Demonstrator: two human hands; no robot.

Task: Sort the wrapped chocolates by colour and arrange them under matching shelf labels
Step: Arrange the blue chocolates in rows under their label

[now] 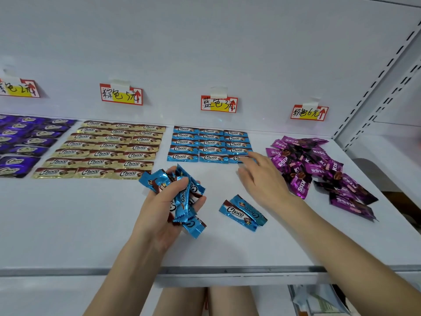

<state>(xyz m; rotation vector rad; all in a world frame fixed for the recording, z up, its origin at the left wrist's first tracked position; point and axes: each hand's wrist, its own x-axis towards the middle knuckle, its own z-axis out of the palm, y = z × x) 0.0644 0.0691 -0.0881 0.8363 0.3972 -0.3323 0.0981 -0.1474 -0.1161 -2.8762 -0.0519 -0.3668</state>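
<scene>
My left hand point(163, 208) grips a bunch of several blue wrapped chocolates point(182, 197) above the white shelf point(91, 224). My right hand point(262, 179) reaches forward with straight fingers, its fingertips touching the front-right chocolate of the tidy blue grid point(209, 144) under the blue label point(219, 103). Two loose blue chocolates point(242, 213) lie between my hands. Gold chocolates point(102, 151) lie in rows under a second label point(121, 94). Purple ones point(25, 142) lie at the far left under a third label point(19, 88).
A loose heap of magenta "KISS" chocolates point(319, 169) lies at the right under a fourth label point(309, 112). The shelf's front edge point(205, 270) runs below my forearms. A slotted upright point(376, 80) bounds the right side.
</scene>
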